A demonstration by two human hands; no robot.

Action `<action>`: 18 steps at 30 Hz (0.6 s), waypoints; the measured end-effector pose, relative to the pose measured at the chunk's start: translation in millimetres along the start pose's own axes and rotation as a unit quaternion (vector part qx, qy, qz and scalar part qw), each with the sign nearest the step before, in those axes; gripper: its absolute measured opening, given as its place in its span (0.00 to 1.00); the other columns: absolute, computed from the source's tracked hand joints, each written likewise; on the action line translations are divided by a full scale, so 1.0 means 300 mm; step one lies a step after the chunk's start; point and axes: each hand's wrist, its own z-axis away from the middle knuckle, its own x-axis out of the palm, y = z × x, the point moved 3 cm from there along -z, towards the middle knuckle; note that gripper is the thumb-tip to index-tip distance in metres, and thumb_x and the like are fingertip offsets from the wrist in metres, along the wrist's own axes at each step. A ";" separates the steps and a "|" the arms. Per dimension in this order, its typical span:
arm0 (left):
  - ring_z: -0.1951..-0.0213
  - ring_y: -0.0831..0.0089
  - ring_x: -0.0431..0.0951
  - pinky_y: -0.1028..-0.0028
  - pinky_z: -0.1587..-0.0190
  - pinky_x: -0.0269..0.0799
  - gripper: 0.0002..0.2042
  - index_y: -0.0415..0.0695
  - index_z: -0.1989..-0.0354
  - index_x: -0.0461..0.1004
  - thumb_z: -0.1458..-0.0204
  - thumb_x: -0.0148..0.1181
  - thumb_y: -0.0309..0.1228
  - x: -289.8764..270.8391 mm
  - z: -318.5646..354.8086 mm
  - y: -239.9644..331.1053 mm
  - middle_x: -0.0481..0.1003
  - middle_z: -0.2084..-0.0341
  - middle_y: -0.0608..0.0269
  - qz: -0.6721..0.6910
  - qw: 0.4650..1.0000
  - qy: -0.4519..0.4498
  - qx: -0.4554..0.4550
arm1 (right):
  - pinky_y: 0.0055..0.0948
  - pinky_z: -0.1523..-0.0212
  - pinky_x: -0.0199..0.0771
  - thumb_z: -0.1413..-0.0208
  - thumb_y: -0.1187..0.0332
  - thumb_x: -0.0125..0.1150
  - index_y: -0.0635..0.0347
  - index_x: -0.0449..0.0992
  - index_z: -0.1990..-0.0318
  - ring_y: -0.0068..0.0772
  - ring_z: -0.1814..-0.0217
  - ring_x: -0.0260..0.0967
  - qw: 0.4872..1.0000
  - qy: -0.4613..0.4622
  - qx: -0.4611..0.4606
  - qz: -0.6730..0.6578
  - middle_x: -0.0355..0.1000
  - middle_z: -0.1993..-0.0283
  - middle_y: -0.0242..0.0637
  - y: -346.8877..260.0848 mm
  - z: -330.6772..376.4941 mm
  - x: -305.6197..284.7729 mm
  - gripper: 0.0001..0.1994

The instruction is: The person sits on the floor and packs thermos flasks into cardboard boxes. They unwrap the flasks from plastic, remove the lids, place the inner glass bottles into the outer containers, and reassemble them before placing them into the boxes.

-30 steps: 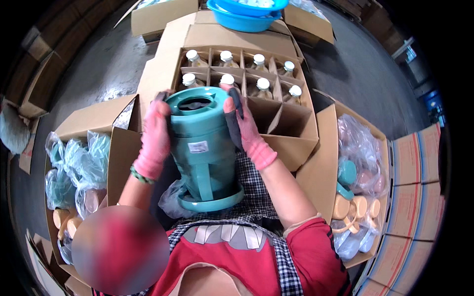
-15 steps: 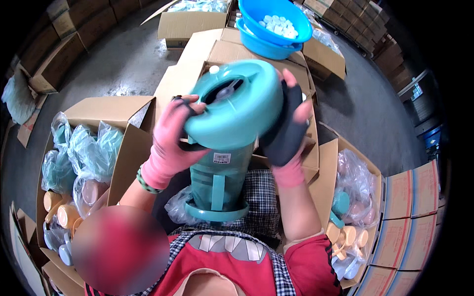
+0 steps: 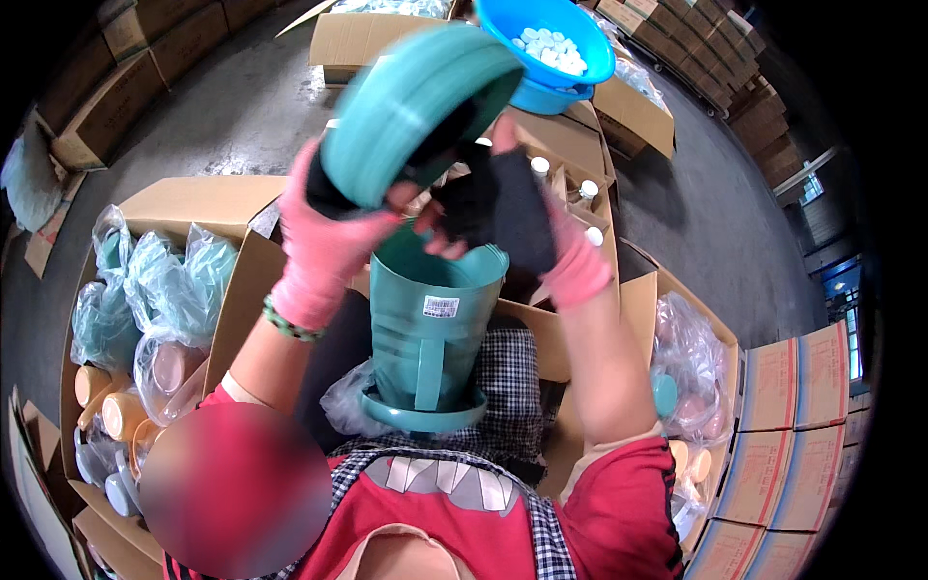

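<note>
Floor (image 3: 667, 184): grey, stretching away beyond the grip.
Carton (image 3: 541, 333): right of and beyond the grip, holding white-capped bottles (image 3: 588, 193).
Left hand (image 3: 333, 217): clasping the green lid (image 3: 411, 101) near its lower edge.
Right hand (image 3: 522, 203): curled close to the lid's underside; impossible to tell whether gripping.
Lid: tipped on edge, blurred, above the jug.
Jug (image 3: 425, 324): uncovered, upright below the grip, in a dish (image 3: 416, 420).
Handling: best to support the lid firmly, clear of the jug's rim.

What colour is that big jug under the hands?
The jug is teal, a greeny blue. It shows best in the head view.
</note>
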 end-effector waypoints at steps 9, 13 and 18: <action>0.48 0.63 0.63 0.61 0.46 0.58 0.23 0.47 0.47 0.59 0.51 0.51 0.43 -0.161 0.120 -0.558 0.62 0.48 0.59 0.468 0.828 0.200 -0.234 | 0.32 0.62 0.67 0.48 0.61 0.48 0.66 0.65 0.54 0.39 0.60 0.67 0.639 0.190 -0.097 0.739 0.68 0.61 0.49 0.613 -0.155 -0.560 0.19; 0.51 0.62 0.66 0.58 0.50 0.62 0.22 0.49 0.49 0.61 0.51 0.51 0.44 -0.195 0.179 -0.619 0.65 0.52 0.60 0.508 0.777 0.201 -0.311 | 0.27 0.55 0.64 0.45 0.62 0.45 0.62 0.66 0.54 0.32 0.56 0.64 0.984 0.150 0.028 0.091 0.68 0.58 0.40 0.768 -0.127 -0.483 0.15; 0.50 0.64 0.65 0.60 0.47 0.60 0.20 0.49 0.49 0.61 0.50 0.51 0.40 -0.194 0.162 -0.637 0.64 0.51 0.61 0.515 0.771 0.195 -0.320 | 0.31 0.58 0.64 0.44 0.62 0.37 0.63 0.66 0.55 0.35 0.58 0.64 0.909 0.178 -0.219 0.307 0.67 0.57 0.45 1.012 -0.236 -0.687 0.17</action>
